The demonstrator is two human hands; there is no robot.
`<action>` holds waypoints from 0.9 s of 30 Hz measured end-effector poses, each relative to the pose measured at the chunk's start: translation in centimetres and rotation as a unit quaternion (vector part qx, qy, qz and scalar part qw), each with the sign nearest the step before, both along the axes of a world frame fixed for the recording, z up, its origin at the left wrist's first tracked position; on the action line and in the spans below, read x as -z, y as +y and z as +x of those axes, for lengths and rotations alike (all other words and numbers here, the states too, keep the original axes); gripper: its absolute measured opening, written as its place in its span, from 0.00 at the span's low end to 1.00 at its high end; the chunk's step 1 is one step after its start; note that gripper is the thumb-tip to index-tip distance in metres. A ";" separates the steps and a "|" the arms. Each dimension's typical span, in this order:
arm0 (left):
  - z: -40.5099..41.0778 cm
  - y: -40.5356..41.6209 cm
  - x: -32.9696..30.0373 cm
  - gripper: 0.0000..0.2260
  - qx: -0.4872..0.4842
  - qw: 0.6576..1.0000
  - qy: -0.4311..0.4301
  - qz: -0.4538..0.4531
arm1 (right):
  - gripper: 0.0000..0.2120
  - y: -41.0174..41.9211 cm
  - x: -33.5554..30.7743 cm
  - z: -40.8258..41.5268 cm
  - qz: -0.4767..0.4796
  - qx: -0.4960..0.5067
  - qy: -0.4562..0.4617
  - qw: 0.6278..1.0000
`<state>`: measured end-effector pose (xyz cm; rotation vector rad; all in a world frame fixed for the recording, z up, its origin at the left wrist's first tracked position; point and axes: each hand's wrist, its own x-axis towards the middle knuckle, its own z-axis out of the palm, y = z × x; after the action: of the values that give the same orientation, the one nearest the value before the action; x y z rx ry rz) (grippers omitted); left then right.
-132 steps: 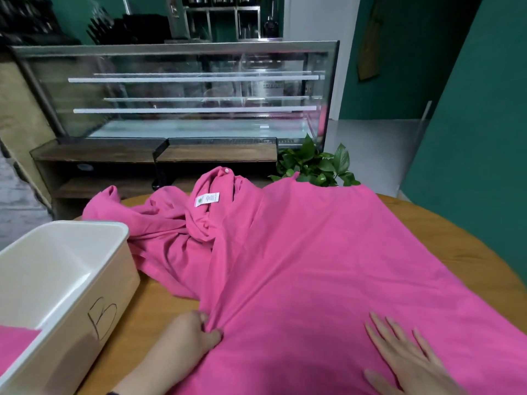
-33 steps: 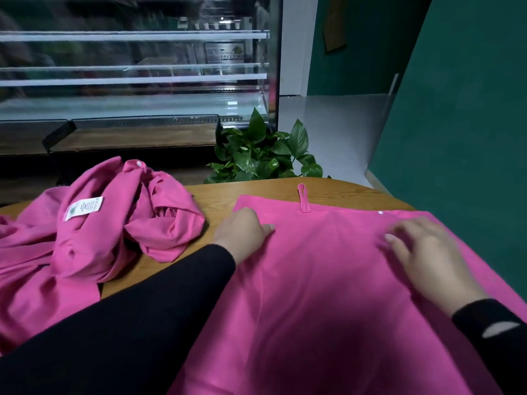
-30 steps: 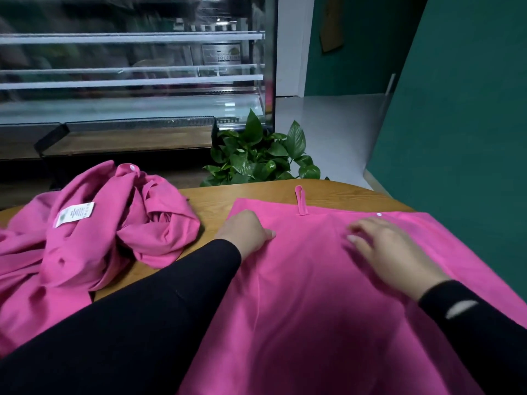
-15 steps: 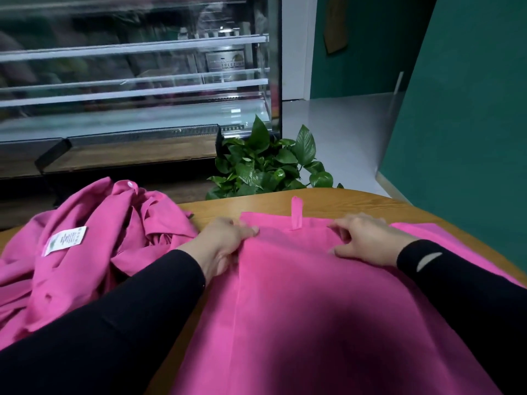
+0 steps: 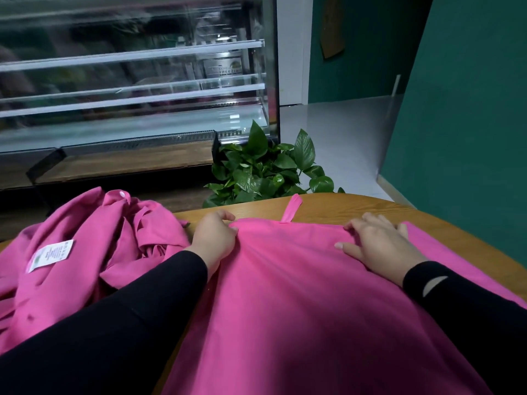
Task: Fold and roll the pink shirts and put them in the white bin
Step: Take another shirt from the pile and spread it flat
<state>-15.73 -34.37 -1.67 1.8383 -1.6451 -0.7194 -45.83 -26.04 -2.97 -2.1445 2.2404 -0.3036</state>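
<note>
Working from the big pieces down: your round wooden surface (image 5: 356, 205) carries the pink shirt (image 5: 299, 295) you are folding, spread flat and filling the near half, so that its edges can be lined up before any roll begins. To its left a second pink shirt (image 5: 94, 246) lies crumpled in a heap with its white label (image 5: 50, 255) facing up, pushed aside, it seems, to leave you room. The white bin is out of view.

Both hands sit at the far edge of the spread shirt. Your left hand (image 5: 215, 239) has its fingers curled, pinching the cloth at the left corner of that edge; your right hand (image 5: 376, 242) lies on the fabric with fingers loosely spread, and whether they grip the edge I cannot tell. Between the two, a small pink loop (image 5: 291, 208) sticks out onto the bare wood. Held like this, the edge looks ready to be drawn toward you.
</note>
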 end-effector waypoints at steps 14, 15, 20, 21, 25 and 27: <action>0.1 -0.7 0.9 0.08 0.085 0.992 -0.081 -0.041 | 0.28 -0.2 -6.9 -6.0 0.073 -0.083 -0.211 0.971; 0.0 -0.6 1.1 0.08 0.084 0.991 -0.093 -0.049 | 0.27 -0.2 -7.3 -6.3 0.073 -0.090 -0.232 0.966; -0.4 1.2 2.8 0.13 0.092 0.970 -0.148 -0.170 | 0.16 -0.4 -7.7 -7.9 0.173 -0.093 -0.172 0.965; -0.2 1.5 3.2 0.13 0.092 0.966 -0.154 -0.186 | 0.14 -0.3 -7.6 -8.4 0.213 -0.087 -0.158 0.960; -0.1 1.5 3.5 0.13 0.098 0.962 -0.166 -0.196 | 0.08 0.4 -7.4 -11.0 0.256 -0.063 -0.083 0.961; -0.1 1.7 3.5 0.11 0.106 0.958 -0.183 -0.191 | 0.07 0.7 -7.9 -12.1 0.216 -0.042 0.015 0.975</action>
<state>-15.88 -32.67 -5.16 1.5924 -2.0694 -0.1186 -57.89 -25.36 4.89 -2.0064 1.9874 0.2049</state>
